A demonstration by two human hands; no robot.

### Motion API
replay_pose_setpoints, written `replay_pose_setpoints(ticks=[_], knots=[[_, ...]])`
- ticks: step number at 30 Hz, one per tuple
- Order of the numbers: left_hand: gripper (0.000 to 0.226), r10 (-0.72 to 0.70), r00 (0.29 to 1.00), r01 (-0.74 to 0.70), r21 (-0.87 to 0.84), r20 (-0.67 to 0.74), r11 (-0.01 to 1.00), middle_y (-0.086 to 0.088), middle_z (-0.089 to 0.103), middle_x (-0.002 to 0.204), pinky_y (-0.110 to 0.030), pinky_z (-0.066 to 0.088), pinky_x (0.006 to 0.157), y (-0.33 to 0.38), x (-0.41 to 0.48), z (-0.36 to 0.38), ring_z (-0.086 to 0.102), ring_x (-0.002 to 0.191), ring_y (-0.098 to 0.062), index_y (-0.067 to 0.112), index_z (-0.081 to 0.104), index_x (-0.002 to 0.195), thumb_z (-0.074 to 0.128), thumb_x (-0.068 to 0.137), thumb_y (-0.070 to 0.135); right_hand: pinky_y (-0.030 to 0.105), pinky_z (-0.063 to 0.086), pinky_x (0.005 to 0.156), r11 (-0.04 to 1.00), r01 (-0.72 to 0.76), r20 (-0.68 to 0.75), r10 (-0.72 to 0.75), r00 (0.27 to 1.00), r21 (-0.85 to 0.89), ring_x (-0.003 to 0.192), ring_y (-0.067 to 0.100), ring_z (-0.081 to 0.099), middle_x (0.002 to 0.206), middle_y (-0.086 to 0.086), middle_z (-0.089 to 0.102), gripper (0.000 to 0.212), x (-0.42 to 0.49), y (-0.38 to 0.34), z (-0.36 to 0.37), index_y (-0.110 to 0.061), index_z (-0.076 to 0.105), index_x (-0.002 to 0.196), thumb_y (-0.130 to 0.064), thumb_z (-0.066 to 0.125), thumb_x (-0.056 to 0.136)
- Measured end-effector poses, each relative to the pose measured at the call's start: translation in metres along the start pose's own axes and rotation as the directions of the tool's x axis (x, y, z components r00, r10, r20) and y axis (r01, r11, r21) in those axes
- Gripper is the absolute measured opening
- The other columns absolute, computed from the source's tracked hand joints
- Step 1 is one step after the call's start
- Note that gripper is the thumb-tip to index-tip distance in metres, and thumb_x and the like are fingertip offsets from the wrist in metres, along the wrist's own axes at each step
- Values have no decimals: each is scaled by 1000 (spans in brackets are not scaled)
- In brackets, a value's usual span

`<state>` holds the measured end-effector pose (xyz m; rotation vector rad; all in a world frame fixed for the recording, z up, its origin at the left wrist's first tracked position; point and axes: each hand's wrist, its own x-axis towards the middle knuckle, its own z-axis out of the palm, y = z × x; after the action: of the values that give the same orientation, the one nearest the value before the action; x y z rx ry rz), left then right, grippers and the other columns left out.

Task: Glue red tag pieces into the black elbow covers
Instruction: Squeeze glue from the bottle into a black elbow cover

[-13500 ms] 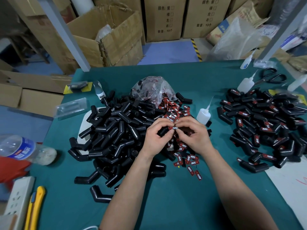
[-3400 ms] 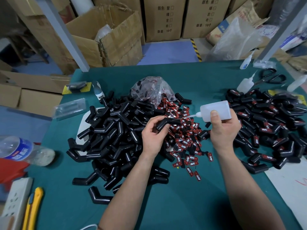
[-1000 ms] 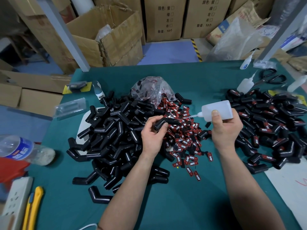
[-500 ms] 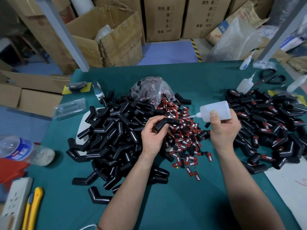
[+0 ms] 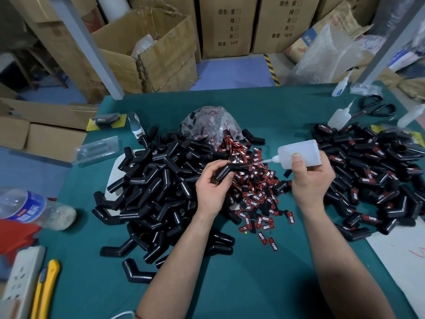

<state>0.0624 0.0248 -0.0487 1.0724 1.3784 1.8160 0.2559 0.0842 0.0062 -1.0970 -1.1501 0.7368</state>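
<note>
Head view: white "TAPER" lettering is read on the red tags, which are heaped on the green worktop between the two hands and spill from a clear plastic bag; the same word is seen on tags set in the covers of the right-hand pile. On the cardboard cartons behind, printed Chinese characters with tick boxes and "10个" are made out; the blue label of the water bottle at the left edge is too blurred to be read. One black elbow cover is held in the grip of the left hand, fingers and thumb curled round its ribbed leg, above the tag heap; that leg is pointed down-left toward the wrist, and the other leg is directed rightward from the bend. The grip of the right hand is closed round a translucent glue bottle, held nearly level with its long axis left to right and its nozzle aimed left at the cover's far leg. Whether the nozzle tip touches the cover cannot be told, since it is thin and lost against the tags. The right-hand pile is cut off by the frame edge.
</note>
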Motion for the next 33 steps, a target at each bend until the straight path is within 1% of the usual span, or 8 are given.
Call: replay_pose_setpoints(ticks=[4,8,13,19,25,28,31,33], knots=[[40,-6,1000,6,3,11,1000,5,73,116,-20,51,97,0,0,0,69,111,-14,32,75,110,76,87,-1,8,44,62,1000,1,5,-1,1000,-3,68,-10,60,78,-31,66,33,-1,0,1,-10,61,96,-40,65,83],[42,-9,1000,9,-8,7,1000,3,73,118,-25,51,101,1,0,1,69,115,-20,39,76,109,76,86,4,8,45,62,1000,-3,2,3,1000,1,68,-11,60,78,-32,66,35,-1,1,1,-8,61,98,-40,65,83],[37,3,1000,-3,-16,13,1000,-1,72,119,-25,51,101,2,-1,0,69,116,-22,40,76,110,77,86,12,10,45,62,1000,-8,7,9,1000,-13,68,-10,60,77,-30,67,33,-2,1,2,-11,61,96,-41,65,82],[45,5,1000,-5,-3,20,1000,1,73,118,-23,51,100,1,0,0,69,115,-19,40,75,108,76,86,1,8,43,62,1000,-3,11,3,1000,-2,66,-11,58,75,-31,66,35,-4,1,4,-7,60,96,-39,65,82],[48,-11,1000,11,-8,-5,1000,4,73,117,-23,51,99,2,0,1,70,113,-17,39,75,108,75,87,-4,8,45,62,1000,-8,3,8,1000,15,67,-10,59,76,-31,66,38,0,-1,1,-5,60,99,-39,65,82],[47,-10,1000,10,-12,-6,1000,4,73,118,-22,52,99,2,0,0,70,113,-16,35,75,109,74,87,-7,9,45,62,1000,-7,4,7,1000,18,68,-9,60,75,-26,67,40,0,-1,0,-3,61,99,-39,65,82],[40,-13,1000,13,-5,2,1000,-2,73,118,-25,52,101,0,0,-1,69,115,-19,22,74,111,74,87,-10,9,45,61,1000,5,15,-5,1000,6,68,-9,60,77,-17,64,41,-2,-2,0,-3,62,99,-40,65,82],[37,-14,1000,14,0,3,1000,-7,72,118,-27,52,102,0,0,0,69,115,-20,17,73,111,74,87,-12,9,45,62,1000,0,14,0,1000,10,68,-10,60,74,-21,66,40,-1,-2,0,-4,61,100,-40,65,82]])
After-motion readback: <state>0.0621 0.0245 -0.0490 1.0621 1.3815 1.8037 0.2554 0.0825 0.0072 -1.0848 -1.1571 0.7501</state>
